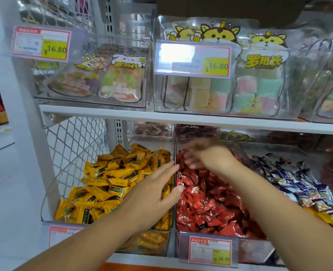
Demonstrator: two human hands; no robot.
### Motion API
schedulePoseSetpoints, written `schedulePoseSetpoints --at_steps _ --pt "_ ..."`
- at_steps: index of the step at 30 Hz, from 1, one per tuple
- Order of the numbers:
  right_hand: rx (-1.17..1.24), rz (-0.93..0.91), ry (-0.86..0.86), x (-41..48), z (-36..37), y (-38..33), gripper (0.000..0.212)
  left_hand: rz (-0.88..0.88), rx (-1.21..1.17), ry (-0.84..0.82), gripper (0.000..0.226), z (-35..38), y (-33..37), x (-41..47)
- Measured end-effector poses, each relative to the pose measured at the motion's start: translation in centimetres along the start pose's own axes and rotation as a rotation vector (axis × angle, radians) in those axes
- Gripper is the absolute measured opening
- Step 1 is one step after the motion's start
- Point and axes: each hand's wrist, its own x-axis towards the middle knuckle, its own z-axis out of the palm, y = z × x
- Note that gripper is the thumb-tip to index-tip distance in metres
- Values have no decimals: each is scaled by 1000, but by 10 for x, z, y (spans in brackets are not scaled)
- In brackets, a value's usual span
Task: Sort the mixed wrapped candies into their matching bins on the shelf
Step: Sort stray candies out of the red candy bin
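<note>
Left grip (154,194): released, fingers straight and flat, lying over the yellow wrapped candies (111,184); fingertips reach the divider towards the red bin, thumb tip touches the red wrapped candies (210,204)
Right grip (206,157): motion-blurred, fingers bent downward just above the rear of the red pile; cannot tell whether it is grasping a candy
Yellow bin (152,243): clear plastic, under and left of the left grip, heaped with yellow wrappers bearing dark labels, print too small to read
Red bin (253,249): clear plastic, directly beneath the right grip, full of shiny red wrappers
Dark blue wrapped candies (298,182): heap to the right of the right grip, pale and yellow patches on the wrappers
Lower price tag (210,250): on the red bin's front, below both grips, red border, yellow panel reading roughly "24.90", blurred
Second lower tag (64,234): on the yellow bin's front, left of the left forearm, unreadable
Upper shelf board (122,113): white, above both grips
Left upper tag (41,44): yellow panel "¥16.80"
Right upper tag (194,58): "¥16.80"
Clear pouches (263,81): above the right grip, cartoon animal tops, yellow lettering "罗班长", pastel pieces inside
Wire mesh panel (73,137): left of the yellow bin
</note>
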Motion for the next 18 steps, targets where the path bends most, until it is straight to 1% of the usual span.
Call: schedulePoseSetpoints --at_steps 2,3,4,5,7,8,9,11,13,16,18 --pt "-559 24 -142 -6 -20 12 19 2 -8 -4 61 0 0 0" --pt "-813 8 -225 -10 -27 18 21 4 -14 -6 60 0 -1 0" --pt "-978 5 -296 -13 -32 24 30 6 -20 -7 60 0 -1 1" --pt "-1052 24 -344 -14 -34 29 44 7 -22 -9 60 0 -1 1" --pt "-1128 45 -385 -13 -30 39 69 7 -18 -13 60 1 -1 2" --pt "-1192 25 -377 -12 -24 45 74 4 -17 -14 59 1 -2 3" --pt "-1254 -21 -340 -10 -17 51 72 1 -19 -14 59 2 -2 3" --pt "-1259 -139 -197 -10 -8 60 58 -3 -21 -14 58 2 -1 2" --pt "-1194 -199 -81 -12 -7 64 39 -3 -18 -12 59 1 -1 1" --pt "-1093 -212 -85 -14 -15 67 21 -9 -16 -20 62 1 -1 0" --pt "-964 -222 -106 -14 -21 67 17 -5 -15 -18 63 1 0 0"
